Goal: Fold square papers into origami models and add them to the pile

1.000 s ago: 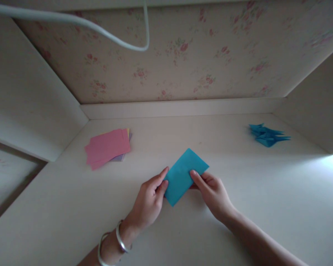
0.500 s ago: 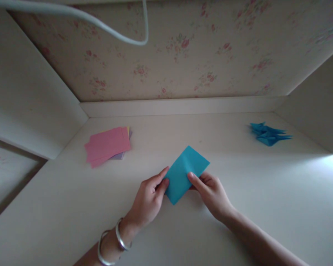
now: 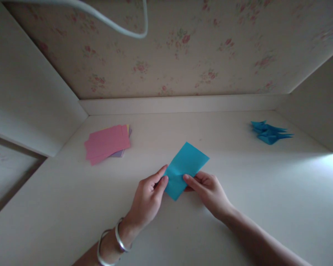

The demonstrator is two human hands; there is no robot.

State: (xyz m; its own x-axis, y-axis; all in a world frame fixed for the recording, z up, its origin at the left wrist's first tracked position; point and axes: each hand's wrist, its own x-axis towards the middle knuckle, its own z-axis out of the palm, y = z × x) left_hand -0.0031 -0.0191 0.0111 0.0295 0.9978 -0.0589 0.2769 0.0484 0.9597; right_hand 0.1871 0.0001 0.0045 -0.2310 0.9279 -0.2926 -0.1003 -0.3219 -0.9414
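Pinching blue paper (image 3: 184, 162), fingers closed | left hand (image 3: 148, 197): left corner | right hand (image 3: 212, 192): right edge | long axis near-left to far-right

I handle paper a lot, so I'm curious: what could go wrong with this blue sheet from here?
The right hand has its thumb on the blue paper, so a hard press might leave a stray crease. The left hand pinches only near one edge, so the paper could slip.
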